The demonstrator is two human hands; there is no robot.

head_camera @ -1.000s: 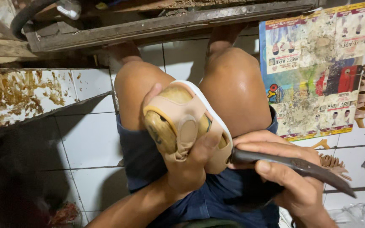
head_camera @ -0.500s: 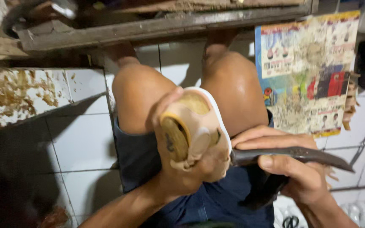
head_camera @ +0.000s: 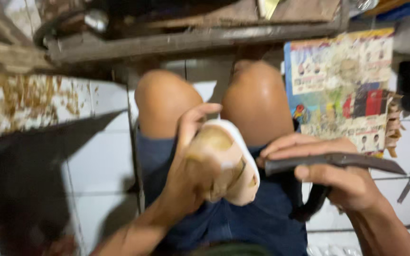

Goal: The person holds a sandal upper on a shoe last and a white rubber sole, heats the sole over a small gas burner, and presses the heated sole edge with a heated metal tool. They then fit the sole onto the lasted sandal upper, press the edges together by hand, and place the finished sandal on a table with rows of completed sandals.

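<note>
Pale tan, matt leather-like shoe upper (head_camera: 214,166) with smooth white sole; dull dark metal blade (head_camera: 333,161); blue denim cloth shorts (head_camera: 243,223); glossy white floor tiles (head_camera: 100,166); at two o'clock, worn, colourful printed paper sheet (head_camera: 342,90).

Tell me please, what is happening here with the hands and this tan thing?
A seated person holds a tan shoe sole with a white edge over the lap, gripped in the left hand. The right hand holds a dark, long tool, perhaps a knife, its near end pointing at the sole's side. The picture is blurred, so whether tool and sole touch is unclear. A printed colourful sheet lies on the white tiled floor beside the right knee.
</note>
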